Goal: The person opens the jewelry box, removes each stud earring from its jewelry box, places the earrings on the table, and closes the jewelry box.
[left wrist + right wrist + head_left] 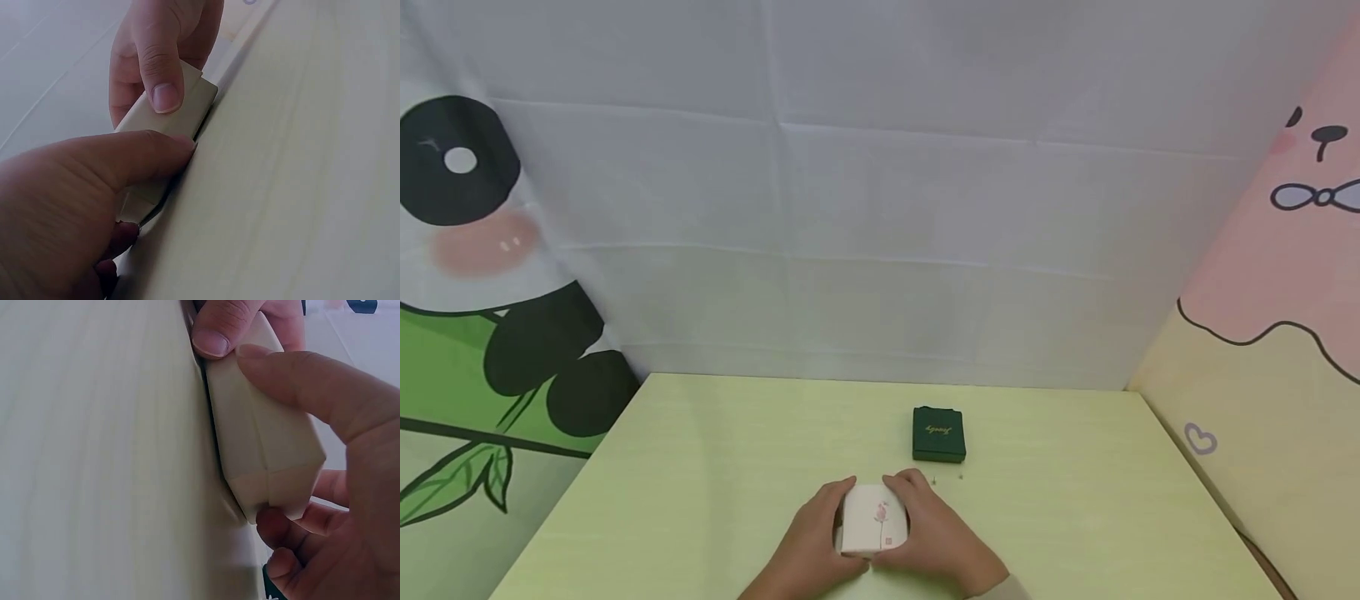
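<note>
A small white box with cut corners and a pink flower on its lid sits low at the near middle of the table. My left hand grips its left side, thumb along the near face. On the other side my right hand holds it the same way, fingers at the far right corner. In the right wrist view a seam runs round the side of the box, between lid and base. The left thumb presses low on the base there, and the right thumb lies across the lid's side.
Beyond the hands lies a dark green box with gold lettering. Two tiny pins or studs lie just in front of it. The pale yellow table ends at a white cloth, with printed cloths on both sides.
</note>
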Demonstrator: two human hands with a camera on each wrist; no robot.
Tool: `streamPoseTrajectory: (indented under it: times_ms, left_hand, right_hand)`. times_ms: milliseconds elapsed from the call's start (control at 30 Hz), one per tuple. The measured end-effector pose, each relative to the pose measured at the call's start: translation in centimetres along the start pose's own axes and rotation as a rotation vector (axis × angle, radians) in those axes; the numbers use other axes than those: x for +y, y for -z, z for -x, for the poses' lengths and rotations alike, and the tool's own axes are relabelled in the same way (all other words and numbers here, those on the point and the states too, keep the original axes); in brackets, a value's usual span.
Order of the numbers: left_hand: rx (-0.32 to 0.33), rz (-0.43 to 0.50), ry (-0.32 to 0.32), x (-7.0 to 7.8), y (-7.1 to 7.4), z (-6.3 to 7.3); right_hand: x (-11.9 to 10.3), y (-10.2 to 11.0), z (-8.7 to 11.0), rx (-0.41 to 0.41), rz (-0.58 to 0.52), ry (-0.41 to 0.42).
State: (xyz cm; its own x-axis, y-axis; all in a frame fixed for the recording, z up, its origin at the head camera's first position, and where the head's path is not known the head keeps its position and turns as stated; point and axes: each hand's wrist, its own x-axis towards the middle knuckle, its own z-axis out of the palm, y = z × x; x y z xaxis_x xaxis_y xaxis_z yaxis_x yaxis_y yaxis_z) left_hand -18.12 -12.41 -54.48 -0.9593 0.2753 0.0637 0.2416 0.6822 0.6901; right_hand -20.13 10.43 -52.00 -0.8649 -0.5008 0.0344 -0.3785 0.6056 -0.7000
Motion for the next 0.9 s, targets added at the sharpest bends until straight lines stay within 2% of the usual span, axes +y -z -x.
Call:
streamPoseTrajectory:
  times_ms: [500, 900]
  left_hand:
    - [0.007, -0.023, -0.043, 0.45, -0.24, 0.20]
    - [0.002, -0.014, -0.011, 0.79, -0.04, 0.43]
  right_hand:
    - [0.25, 0.35, 0.60, 0.010, 0.023, 0.022]
    - [0.14, 0.39, 0.42, -0.009, 0.055, 0.029]
